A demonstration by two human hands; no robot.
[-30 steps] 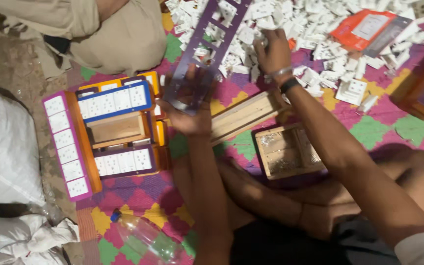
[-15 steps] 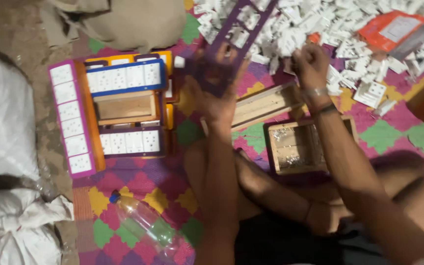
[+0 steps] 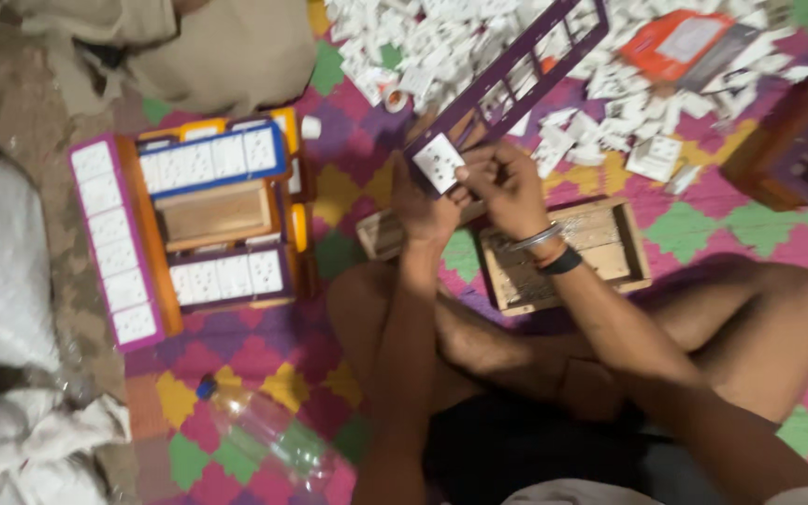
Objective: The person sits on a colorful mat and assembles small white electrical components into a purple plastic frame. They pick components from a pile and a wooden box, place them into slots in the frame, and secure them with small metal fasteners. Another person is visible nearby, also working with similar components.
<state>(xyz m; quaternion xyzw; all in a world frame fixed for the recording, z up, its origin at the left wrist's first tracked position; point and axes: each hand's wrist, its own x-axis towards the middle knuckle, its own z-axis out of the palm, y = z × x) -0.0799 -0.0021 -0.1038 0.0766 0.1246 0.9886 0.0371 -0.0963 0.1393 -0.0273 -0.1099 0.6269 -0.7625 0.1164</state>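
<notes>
Purple plastic frame (image 3: 507,79), long, slotted and probably light but bendy, slants toward the far white parts pile (image 3: 479,37). Left hand (image 3: 423,210) grips its near end; right hand (image 3: 507,187) pinches a white socket plate (image 3: 439,162) by the edges there.

White socket piece (image 3: 439,163), purple frame (image 3: 507,79), pink-green-yellow diamond-patterned mat (image 3: 273,365), orange box (image 3: 680,42)

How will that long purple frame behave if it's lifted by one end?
The purple frame is long, thin and full of cut-outs, so it probably flexes slightly and feels light. Both the left hand and right hand grip its near end, suggesting it droops or twists if held single-handed.
</notes>
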